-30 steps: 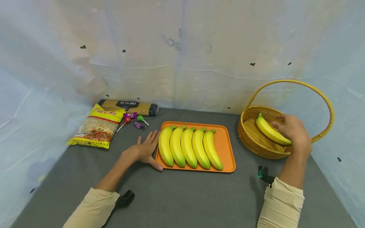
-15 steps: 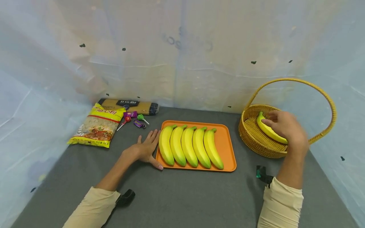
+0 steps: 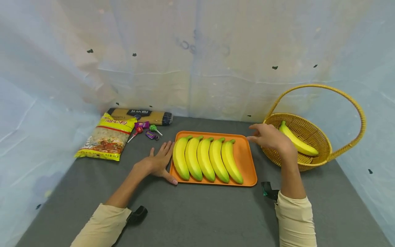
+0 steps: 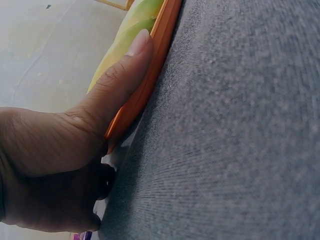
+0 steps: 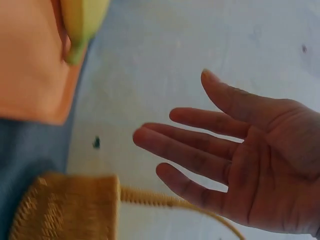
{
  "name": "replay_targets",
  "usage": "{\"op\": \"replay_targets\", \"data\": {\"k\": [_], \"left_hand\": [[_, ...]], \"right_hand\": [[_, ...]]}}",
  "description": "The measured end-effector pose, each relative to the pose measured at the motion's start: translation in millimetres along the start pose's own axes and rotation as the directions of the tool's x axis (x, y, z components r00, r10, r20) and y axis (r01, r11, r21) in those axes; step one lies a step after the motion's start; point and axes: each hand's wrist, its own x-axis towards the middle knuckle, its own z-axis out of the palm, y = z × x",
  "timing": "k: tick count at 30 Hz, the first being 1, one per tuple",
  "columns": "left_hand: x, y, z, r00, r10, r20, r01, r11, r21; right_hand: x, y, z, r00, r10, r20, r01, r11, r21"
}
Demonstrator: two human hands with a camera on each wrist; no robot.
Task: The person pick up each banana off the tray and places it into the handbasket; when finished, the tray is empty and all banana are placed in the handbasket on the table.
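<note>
Orange tray (image 3: 247,161) steadied by the flat left hand (image 3: 158,161); right hand (image 3: 268,139), fingers spread, hovers empty between tray and basket (image 3: 321,151).

- The left hand (image 3: 157,163) lies flat, palm down, fingers straight and slightly spread, thumb stretched out sideways; its beige-sleeved forearm angles inward.
- The right hand (image 3: 269,139) hovers, empty, fingers loosely extended and spread, forearm raised.

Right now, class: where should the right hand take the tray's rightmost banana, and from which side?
Take the rightmost banana at mid-length from above and the right: its left flank touches its neighbour, but bare tray lies on its right. The right hand hovers open nearby.
</note>
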Motion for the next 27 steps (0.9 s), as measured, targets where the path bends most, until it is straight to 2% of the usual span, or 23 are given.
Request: {"op": "replay_targets", "data": {"k": [3, 6, 10, 13, 16, 20, 24, 27], "left_hand": [[-1.3, -0.3, -1.5, 1.0, -0.009, -0.004, 0.009, 1.0, 0.005], [-2.2, 0.2, -2.7, 1.0, -0.008, 0.0, 0.008, 1.0, 0.005], [-2.3, 1.6, -2.7, 1.0, -0.003, 0.006, 0.003, 1.0, -0.005], [-2.0, 3.2, -2.4, 1.0, 0.001, 0.006, -0.001, 1.0, -0.006], [-1.4, 4.3, -2.2, 1.0, 0.008, 0.001, -0.008, 1.0, -0.002], [-1.0, 4.0, -2.8, 1.0, 0.003, -0.001, -0.003, 1.0, 0.017], [-2.2, 2.9, -3.4, 1.0, -0.008, 0.005, 0.007, 1.0, 0.016], [-3.4, 2.4, -3.2, 1.0, -0.008, 0.009, 0.008, 1.0, 0.002]], "right_hand": [[10.6, -11.0, 11.6, 0.995, -0.032, 0.098, 0.032, 0.999, 0.005], [18.2, -17.6, 21.4, 0.978, -0.053, 0.201, 0.059, 0.998, -0.02], [24.9, -21.3, 31.1, 0.935, -0.063, 0.348, 0.075, 0.997, -0.02], [28.2, -22.6, 35.9, 0.903, -0.069, 0.424, 0.078, 0.997, -0.005], [30.0, -23.1, 39.4, 0.891, -0.066, 0.448, 0.071, 0.997, 0.006], [33.0, -23.6, 43.5, 0.884, -0.105, 0.455, 0.12, 0.993, -0.002], [38.4, -23.5, 47.1, 0.861, -0.157, 0.483, 0.192, 0.981, -0.022], [42.1, -22.4, 49.0, 0.856, -0.166, 0.491, 0.205, 0.979, -0.026]]}}
